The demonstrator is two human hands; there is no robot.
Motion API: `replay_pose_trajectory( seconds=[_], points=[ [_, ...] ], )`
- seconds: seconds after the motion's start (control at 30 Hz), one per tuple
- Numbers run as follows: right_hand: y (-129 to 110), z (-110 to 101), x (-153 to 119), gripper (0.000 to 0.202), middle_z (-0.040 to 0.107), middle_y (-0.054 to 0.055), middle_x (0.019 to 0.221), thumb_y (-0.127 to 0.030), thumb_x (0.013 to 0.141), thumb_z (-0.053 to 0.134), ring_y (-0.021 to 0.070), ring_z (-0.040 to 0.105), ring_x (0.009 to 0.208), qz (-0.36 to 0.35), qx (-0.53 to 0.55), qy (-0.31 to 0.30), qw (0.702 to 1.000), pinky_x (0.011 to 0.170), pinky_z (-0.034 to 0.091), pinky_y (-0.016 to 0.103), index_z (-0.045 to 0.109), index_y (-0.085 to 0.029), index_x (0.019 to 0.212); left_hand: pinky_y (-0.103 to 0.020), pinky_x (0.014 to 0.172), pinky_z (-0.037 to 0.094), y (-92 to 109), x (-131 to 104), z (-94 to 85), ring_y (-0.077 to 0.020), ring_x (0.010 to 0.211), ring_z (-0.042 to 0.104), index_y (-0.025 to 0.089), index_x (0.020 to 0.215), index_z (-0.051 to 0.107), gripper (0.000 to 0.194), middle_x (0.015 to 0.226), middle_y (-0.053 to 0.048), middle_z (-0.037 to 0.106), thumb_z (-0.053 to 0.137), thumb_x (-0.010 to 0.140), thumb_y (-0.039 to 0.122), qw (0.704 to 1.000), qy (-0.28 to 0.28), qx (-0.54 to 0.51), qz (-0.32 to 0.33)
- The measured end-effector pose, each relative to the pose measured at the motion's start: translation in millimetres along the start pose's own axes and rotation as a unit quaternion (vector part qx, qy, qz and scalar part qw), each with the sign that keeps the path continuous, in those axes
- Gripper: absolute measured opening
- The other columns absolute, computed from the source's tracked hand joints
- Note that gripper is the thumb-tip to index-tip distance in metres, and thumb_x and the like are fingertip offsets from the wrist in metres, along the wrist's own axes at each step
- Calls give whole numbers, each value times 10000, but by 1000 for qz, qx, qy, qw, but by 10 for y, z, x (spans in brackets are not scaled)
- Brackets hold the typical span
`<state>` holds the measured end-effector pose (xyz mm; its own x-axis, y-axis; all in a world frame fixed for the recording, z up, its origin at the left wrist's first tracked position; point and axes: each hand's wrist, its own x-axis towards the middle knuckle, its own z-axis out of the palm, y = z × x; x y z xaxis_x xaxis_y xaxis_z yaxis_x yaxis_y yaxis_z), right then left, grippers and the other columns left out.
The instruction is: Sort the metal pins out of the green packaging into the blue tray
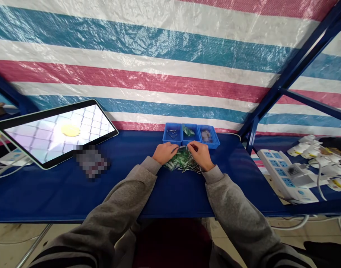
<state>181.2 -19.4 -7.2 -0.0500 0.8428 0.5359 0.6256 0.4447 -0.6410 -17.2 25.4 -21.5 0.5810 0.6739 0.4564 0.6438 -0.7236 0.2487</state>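
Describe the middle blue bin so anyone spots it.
On the blue table, near the striped sheet, three blue bins stand in a row just past the pile of small parts. Pick the middle bin: green contents, versus thin metal pieces in the left bin and pale ones in the right bin.

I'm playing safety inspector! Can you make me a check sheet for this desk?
Surface: blue tabletop, bare in front.
Job things: green packets and thin metal pieces heaped; blue bins behind.
Clutter: tilted screen, blurred item; power strip at right.
Hands: left hand and right hand at the heap; fingers' grip too small to tell.
Cables: white cables, both sides.
Surroundings: striped sheet, blue frame.
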Motion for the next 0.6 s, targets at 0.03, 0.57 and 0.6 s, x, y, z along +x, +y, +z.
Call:
replay_pose_trajectory(
  seconds=[0.03, 0.57, 0.6],
  points=[
    [-1, -2, 1, 277, 646, 27, 640, -367, 905, 501, 166, 575, 567, 1, 0, 4, 1000, 589, 430, 287, 644, -197, 738, -261, 620, 463, 13, 0, -16, -200, 743, 638, 182, 946, 708, 312, 798, -99, 706, 435, 953, 333, 1000, 21, -12, 1],
    [-86, -18, -5, 299, 647, 41, 760, -451, 910, 523, 154, 573, 638, 3, 103, -6, 995, 596, 464, 281, 634, -193, 809, -261, 563, 492, 310, -15, -137, -183, 660, 655, 164, 1045, 701, 369, 815, -69, 741, 590, 871, 470, 913, 108, -370, -134],
    [-86, -16, -7, 305, 640, 38, 753, -459, 911, 518, 150, 566, 624, 5, 106, -9, 994, 585, 459, 280, 629, -193, 812, -262, 577, 503, 318, -14, -134, -193, 691, 668, 163, 1080, 686, 384, 818, -69, 740, 615, 854, 466, 906, 101, -387, -140]
  ],
)
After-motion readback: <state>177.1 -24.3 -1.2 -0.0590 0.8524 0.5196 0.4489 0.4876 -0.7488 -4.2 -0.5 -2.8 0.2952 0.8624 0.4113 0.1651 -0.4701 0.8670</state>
